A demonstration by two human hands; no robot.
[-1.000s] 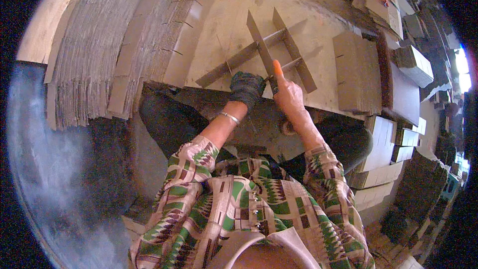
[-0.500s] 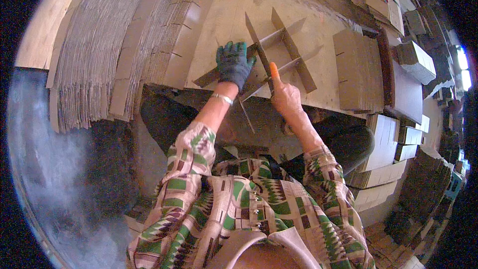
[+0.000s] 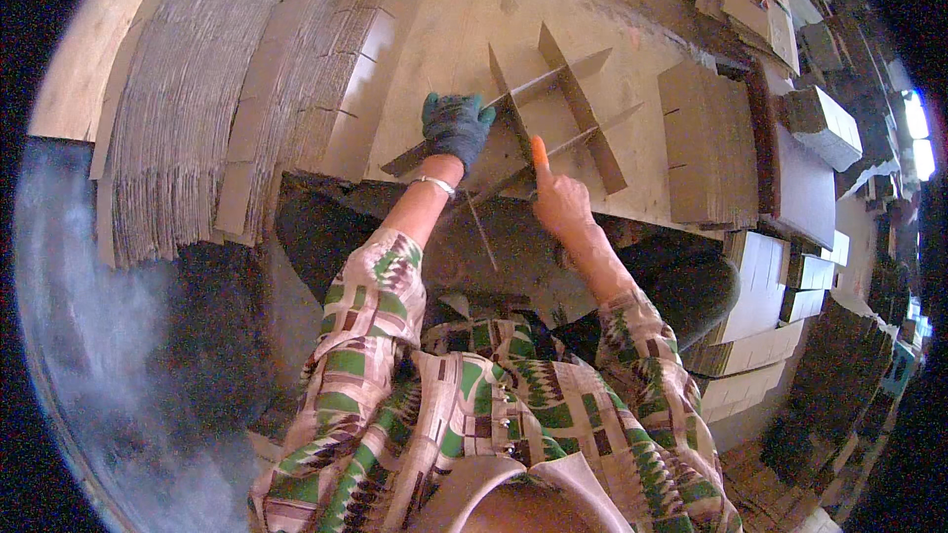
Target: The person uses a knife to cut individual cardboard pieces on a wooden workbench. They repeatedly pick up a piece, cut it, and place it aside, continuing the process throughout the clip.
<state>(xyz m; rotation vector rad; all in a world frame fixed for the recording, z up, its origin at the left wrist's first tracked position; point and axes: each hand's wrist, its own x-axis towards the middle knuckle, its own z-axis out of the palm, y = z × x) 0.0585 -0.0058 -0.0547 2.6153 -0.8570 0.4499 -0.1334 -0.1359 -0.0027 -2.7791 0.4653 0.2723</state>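
Observation:
A partition grid of interlocked brown cardboard strips stands on the wooden tabletop, its near end reaching past the table's front edge. My left hand, in a dark grey and green glove, is closed at the grid's left side, with its fingers curled over a strip they mostly hide. My right hand is bare apart from an orange cover on the index finger. That finger lies along the near end of a middle strip, while the other fingers are bent in at the grid's near edge. Another strip juts toward me between my forearms.
Tall stacks of flat cardboard strips fill the table's left side, with a slotted stack beside them. Another slotted stack lies at the right. Beyond it are a brown carton and a pale block-shaped stack. The plywood tabletop extends behind the grid.
My left hand's fingers have curled in from a more stretched-out pose, and the hand has shifted slightly left and nearer. The grid has moved slightly toward me; my right hand stays against it.

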